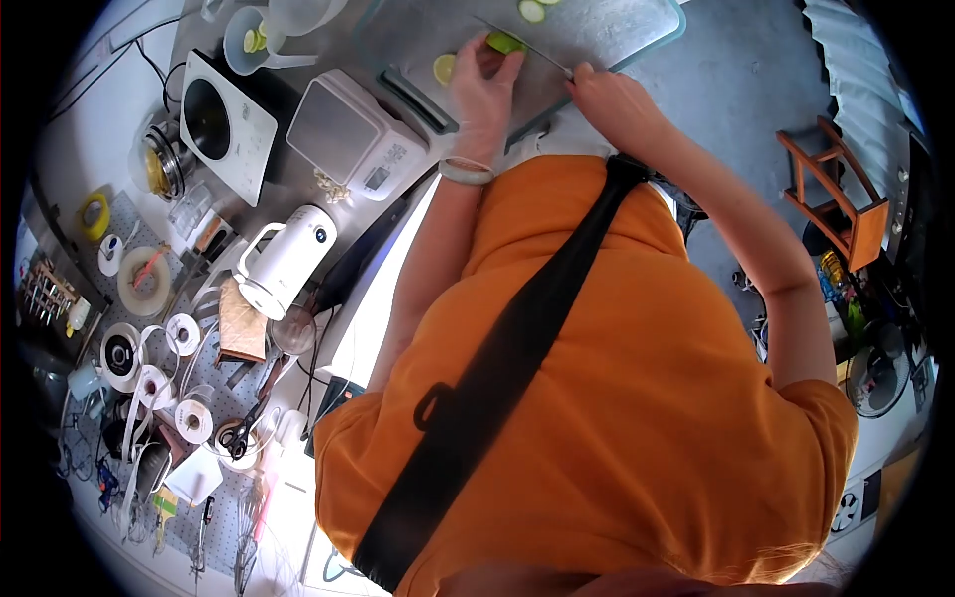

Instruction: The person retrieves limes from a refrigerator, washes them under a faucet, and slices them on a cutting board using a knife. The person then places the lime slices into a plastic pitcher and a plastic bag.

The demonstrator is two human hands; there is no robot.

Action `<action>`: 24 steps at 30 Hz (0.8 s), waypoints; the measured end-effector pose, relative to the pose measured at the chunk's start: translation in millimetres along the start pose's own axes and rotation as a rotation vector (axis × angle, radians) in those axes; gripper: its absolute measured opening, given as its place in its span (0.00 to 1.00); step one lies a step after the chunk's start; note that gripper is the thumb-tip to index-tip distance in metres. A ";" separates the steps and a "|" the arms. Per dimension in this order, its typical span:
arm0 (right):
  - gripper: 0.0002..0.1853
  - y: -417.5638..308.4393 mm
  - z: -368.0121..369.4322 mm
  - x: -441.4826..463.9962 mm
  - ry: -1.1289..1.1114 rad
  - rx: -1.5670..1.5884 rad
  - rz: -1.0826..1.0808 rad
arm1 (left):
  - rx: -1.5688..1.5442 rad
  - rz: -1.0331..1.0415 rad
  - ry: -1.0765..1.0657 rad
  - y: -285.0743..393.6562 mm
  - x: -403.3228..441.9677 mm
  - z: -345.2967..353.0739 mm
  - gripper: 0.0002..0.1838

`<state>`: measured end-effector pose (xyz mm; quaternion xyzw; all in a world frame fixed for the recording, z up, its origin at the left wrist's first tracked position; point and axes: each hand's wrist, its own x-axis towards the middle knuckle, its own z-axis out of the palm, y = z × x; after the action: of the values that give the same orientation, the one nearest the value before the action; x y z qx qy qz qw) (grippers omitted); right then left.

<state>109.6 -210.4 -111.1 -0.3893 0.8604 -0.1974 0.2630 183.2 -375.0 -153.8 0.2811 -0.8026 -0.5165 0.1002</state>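
On a clear cutting board point(418, 60) at the top of the view, my left hand point(482, 90) has its fingers closed on a green lime piece point(505, 43). My right hand point(612, 104) grips the handle of a knife point(532, 50), whose thin blade runs up and left beside the lime piece. Whether the edge touches the lime, I cannot tell. A cut lime piece point(445, 69) with its pale flesh showing lies just left of my left fingers. Farther up the board are pale green-rimmed slices point(532, 11), partly cropped by the frame edge.
Left of the board sit a white kitchen scale point(343, 134), a jug point(249, 42) with lime pieces and a black-and-white hot plate point(224, 124). A white kettle point(288, 261) stands nearer, beside a pegboard of tools and ribbon rolls point(144, 281). A wooden chair point(836, 194) is at right.
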 end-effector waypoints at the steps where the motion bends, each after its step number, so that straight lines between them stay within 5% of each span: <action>1: 0.10 0.1 1.0 8.9 0.022 0.001 -0.051 | -0.032 -0.013 -0.005 0.9 1.7 0.9 0.21; 8: 0.14 3.4 6.3 0.7 0.074 0.053 -0.090 | -0.102 -0.072 -0.015 1.8 2.0 -1.1 0.21; 11: 0.07 4.2 10.8 -7.0 -0.144 0.011 0.201 | -0.034 -0.063 -0.028 -0.3 -0.6 -1.1 0.22; 13: 0.10 9.6 21.9 9.4 -0.043 -0.022 -0.027 | -0.184 -0.019 -0.018 -8.4 2.3 1.3 0.23; 24: 0.14 39.9 22.1 -7.6 0.006 -0.074 0.051 | -0.223 -0.141 -0.043 3.3 2.3 -5.7 0.22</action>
<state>104.7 -182.8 -147.8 -0.3762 0.8774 -0.1600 0.2510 182.7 -379.7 -148.6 0.3131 -0.7203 -0.6141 0.0772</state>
